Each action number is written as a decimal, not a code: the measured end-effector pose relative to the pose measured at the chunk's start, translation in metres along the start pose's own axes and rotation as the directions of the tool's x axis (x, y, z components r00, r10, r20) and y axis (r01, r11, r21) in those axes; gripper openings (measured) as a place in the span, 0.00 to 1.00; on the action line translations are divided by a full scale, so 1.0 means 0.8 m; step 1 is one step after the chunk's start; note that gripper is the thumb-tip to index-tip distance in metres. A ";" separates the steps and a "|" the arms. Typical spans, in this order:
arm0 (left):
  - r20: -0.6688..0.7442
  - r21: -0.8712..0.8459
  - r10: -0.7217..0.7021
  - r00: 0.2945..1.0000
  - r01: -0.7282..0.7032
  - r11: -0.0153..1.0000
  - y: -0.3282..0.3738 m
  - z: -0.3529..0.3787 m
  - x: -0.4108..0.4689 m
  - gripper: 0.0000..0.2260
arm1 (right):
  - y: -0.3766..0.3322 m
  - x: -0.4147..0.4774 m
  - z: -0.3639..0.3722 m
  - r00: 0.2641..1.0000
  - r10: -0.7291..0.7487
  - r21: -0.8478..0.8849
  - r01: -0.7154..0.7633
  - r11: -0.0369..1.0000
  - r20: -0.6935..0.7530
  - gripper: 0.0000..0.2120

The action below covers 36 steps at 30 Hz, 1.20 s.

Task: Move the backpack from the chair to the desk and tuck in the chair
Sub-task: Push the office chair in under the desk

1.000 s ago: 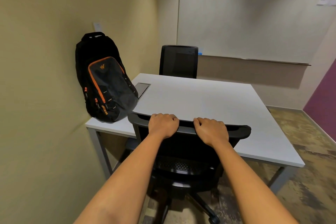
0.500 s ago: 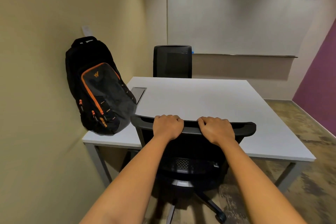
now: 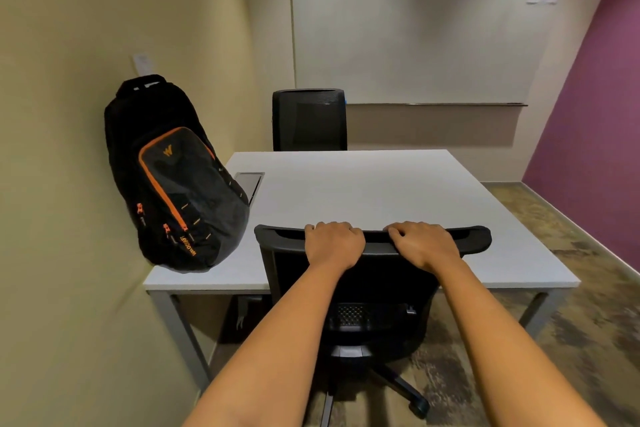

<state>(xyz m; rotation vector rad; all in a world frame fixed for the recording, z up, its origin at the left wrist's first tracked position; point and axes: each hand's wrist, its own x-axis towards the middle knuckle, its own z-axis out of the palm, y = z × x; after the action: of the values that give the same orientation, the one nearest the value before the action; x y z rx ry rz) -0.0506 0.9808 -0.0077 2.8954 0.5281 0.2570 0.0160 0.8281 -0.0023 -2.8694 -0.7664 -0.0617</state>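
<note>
A small room with tan walls and a purple wall (image 3: pixel 595 107) at the right edge of the frame held a white desk (image 3: pixel 363 198) in the middle. A black and orange backpack (image 3: pixel 173 177) stood upright on the desk's left near corner, leaning against the wall at the left of the frame. A second black chair (image 3: pixel 309 120) sat at the desk's far side, in the upper centre. In the lower centre, a black office chair (image 3: pixel 367 291) faced the desk's near edge, its seat partly under the top. Both arms reached forward from the bottom of the frame. The left hand (image 3: pixel 334 243) and the right hand (image 3: pixel 424 244) each curled their fingers closed over the top rail of the chair's back, side by side.
</note>
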 end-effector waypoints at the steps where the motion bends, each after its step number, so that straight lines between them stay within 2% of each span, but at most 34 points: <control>1: 0.006 0.000 0.001 1.000 -0.001 1.000 0.001 0.000 0.000 0.20 | 0.000 0.000 0.000 1.000 0.003 0.001 -0.003 1.000 0.000 0.22; 8: 0.037 0.001 -0.014 0.999 0.014 1.000 0.002 -0.004 -0.002 0.19 | -0.003 -0.002 -0.004 0.997 0.055 -0.006 -0.055 0.998 0.057 0.21; 14: 0.038 0.000 0.004 0.999 -0.004 1.000 0.000 -0.005 -0.006 0.20 | -0.006 -0.010 -0.002 0.998 0.055 0.016 -0.056 0.998 0.026 0.18; 17: -0.017 -0.022 0.009 1.000 -0.009 1.000 -0.002 -0.003 -0.013 0.20 | -0.009 -0.017 0.000 0.998 0.052 0.043 -0.051 0.998 -0.027 0.17; 22: -0.149 -0.047 0.003 0.989 -0.010 0.999 -0.003 0.001 -0.028 0.16 | -0.013 -0.031 0.000 0.997 0.021 0.089 -0.014 0.996 -0.075 0.23; 25: -0.186 -0.070 0.029 0.982 -0.042 0.997 -0.008 0.005 -0.038 0.17 | -0.013 -0.042 -0.001 0.997 0.003 0.091 0.005 0.996 -0.082 0.23; 29: -0.167 -0.021 0.075 0.983 -0.079 0.997 -0.011 0.005 -0.056 0.20 | -0.013 -0.056 -0.001 0.998 -0.005 0.094 0.011 0.996 -0.068 0.21; 31: -0.139 0.027 0.095 0.986 -0.093 0.995 -0.010 0.002 -0.063 0.21 | -0.012 -0.064 0.001 0.998 -0.007 0.102 0.014 0.995 -0.070 0.23; 36: -0.113 0.012 0.081 0.990 -0.081 0.997 -0.011 0.001 -0.086 0.22 | -0.007 -0.092 0.010 0.996 -0.014 0.134 0.026 0.991 -0.089 0.28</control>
<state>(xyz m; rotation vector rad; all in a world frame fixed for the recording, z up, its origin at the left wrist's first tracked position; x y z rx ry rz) -0.1168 0.9641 -0.0193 2.9267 0.4304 0.4342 -0.0505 0.7981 -0.0152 -2.7120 -0.7519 -0.1324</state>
